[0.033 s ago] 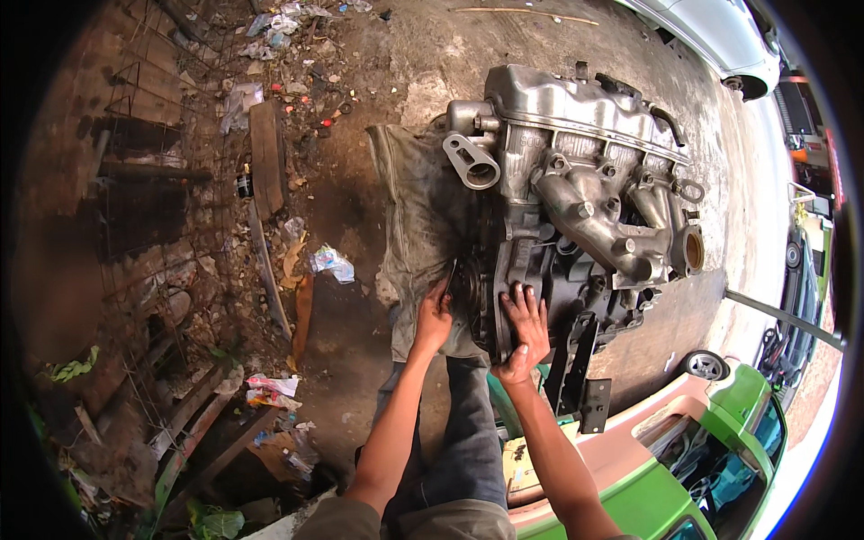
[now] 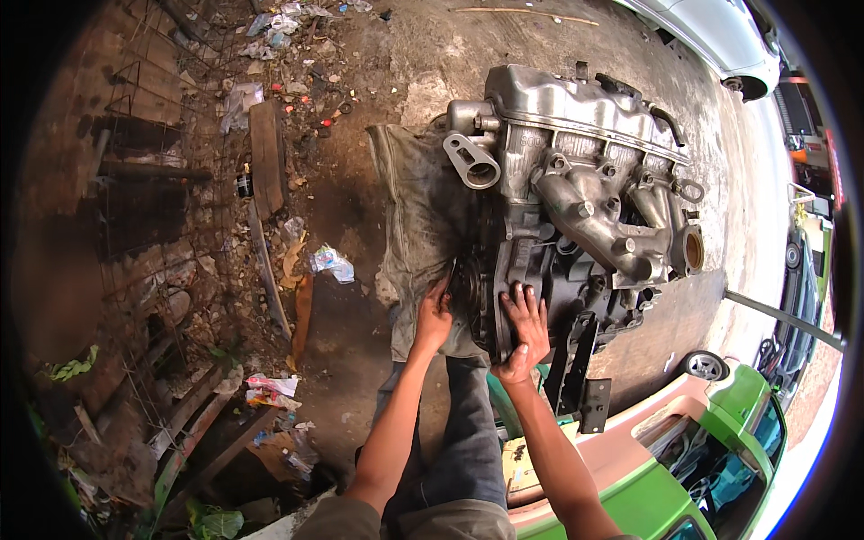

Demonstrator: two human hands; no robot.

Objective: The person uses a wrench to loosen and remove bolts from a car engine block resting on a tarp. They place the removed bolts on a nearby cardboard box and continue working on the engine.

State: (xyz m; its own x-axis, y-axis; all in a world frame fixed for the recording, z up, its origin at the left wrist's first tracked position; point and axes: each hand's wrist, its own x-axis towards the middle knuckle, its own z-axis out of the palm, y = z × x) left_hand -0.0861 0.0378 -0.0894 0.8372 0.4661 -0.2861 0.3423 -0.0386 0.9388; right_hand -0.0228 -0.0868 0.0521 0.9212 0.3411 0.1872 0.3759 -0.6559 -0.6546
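A car engine (image 2: 531, 135) stands in front of me, with a silvery valve cover, a grey manifold (image 2: 585, 210) and a darker block below. My left hand (image 2: 434, 317) is closed at the engine's left end, round a thin metal rod-like tool (image 2: 453, 270); its exact kind cannot be made out. The tool's tip reaches a dark round part (image 2: 468, 283) in shadow. My right hand (image 2: 525, 328) lies flat against the lower block, fingers spread, holding nothing. A metal bracket (image 2: 576, 369) sticks out just right of that hand.
A dirty cloth (image 2: 405, 198) lies left of the engine. Litter, a wooden plank (image 2: 267, 157) and a crumpled plastic bag (image 2: 333, 264) are on the ground further left. A green vehicle (image 2: 621, 486) stands at the lower right, a silver car (image 2: 711, 36) at the upper right.
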